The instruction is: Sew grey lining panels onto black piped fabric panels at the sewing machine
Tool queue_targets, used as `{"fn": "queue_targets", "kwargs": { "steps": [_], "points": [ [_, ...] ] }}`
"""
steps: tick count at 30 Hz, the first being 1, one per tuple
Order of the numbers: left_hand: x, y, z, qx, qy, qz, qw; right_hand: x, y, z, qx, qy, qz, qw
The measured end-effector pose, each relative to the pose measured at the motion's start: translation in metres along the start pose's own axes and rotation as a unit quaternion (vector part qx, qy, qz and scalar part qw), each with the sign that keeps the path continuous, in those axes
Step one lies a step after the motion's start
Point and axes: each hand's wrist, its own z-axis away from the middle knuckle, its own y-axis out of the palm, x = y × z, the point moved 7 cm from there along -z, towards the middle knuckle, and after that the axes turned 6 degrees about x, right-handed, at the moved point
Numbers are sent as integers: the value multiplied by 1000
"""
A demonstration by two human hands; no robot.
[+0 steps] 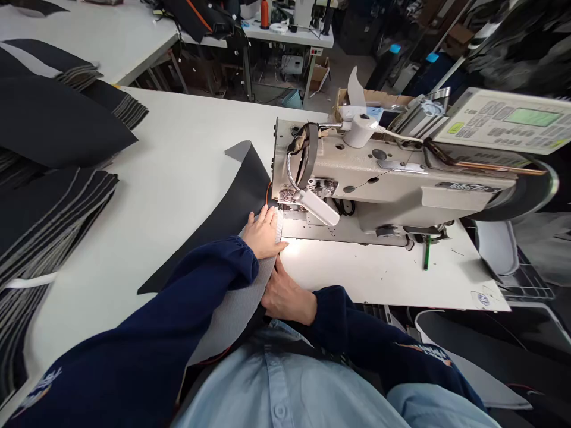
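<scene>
My left hand [262, 233] lies flat with fingers stretched out, pressing on a ribbed light-grey fabric panel [241, 303] just in front of the sewing machine [383, 178]. A dark fabric panel [227, 214] lies under and to the left of it, its far end curled up near the machine head. A thin orange cord [268, 192] runs along the dark panel's edge by the presser foot. My right hand [289, 295] holds the near edge of the grey panel at the table's front, its fingers partly hidden by the fabric. A lamp [317, 207] lights the stitching area.
Stacks of dark cut panels [49, 220] lie on the left of the white table [147, 178]. A control panel [508, 122] sits above the machine's right end. A green-handled tool [427, 252] lies at the right. Another table [294, 37] stands behind.
</scene>
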Motion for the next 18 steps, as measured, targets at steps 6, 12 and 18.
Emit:
{"fn": "queue_targets", "kwargs": {
  "steps": [6, 12, 18],
  "points": [
    [-23, -11, 41, 71, 5, 17, 997, 40, -11, 17, -35, 14, 2, 999],
    [-24, -9, 40, 61, -26, 7, 998, 46, -3, 18, -73, 45, 8, 996],
    [-19, -8, 17, 63, -35, 13, 997, 26, 1, 10, -109, 59, 62, 990]
  ]
}}
